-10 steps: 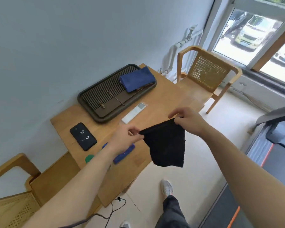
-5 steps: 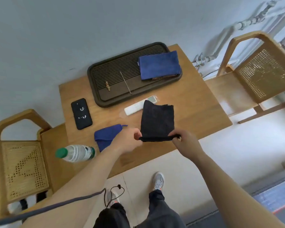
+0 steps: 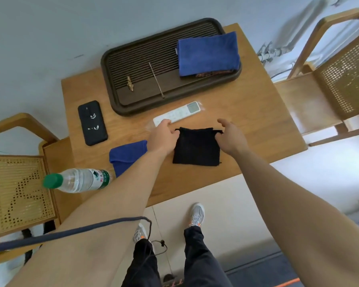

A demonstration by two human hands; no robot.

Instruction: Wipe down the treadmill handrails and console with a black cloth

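Observation:
The black cloth (image 3: 196,147) lies folded into a flat square on the wooden table (image 3: 247,112), near its front edge. My left hand (image 3: 162,135) rests at the cloth's far left corner. My right hand (image 3: 230,137) is at the far right corner. Both thumbs are lifted off the fabric, and only the fingertips touch the corners. A dark strip with an orange line (image 3: 286,283) at the bottom right is the edge of the treadmill; its handrails and console are out of view.
A dark tea tray (image 3: 133,65) carries a folded blue cloth (image 3: 207,52). A white remote (image 3: 178,113), a black phone (image 3: 92,122), another blue cloth (image 3: 126,155) and a water bottle (image 3: 79,180) are also here. Wicker chairs stand at the left (image 3: 15,189) and right (image 3: 344,75).
I turned from the treadmill side toward the table. The cloth went from hanging between my hands to lying folded on the table, and my fingers loosened at its corners.

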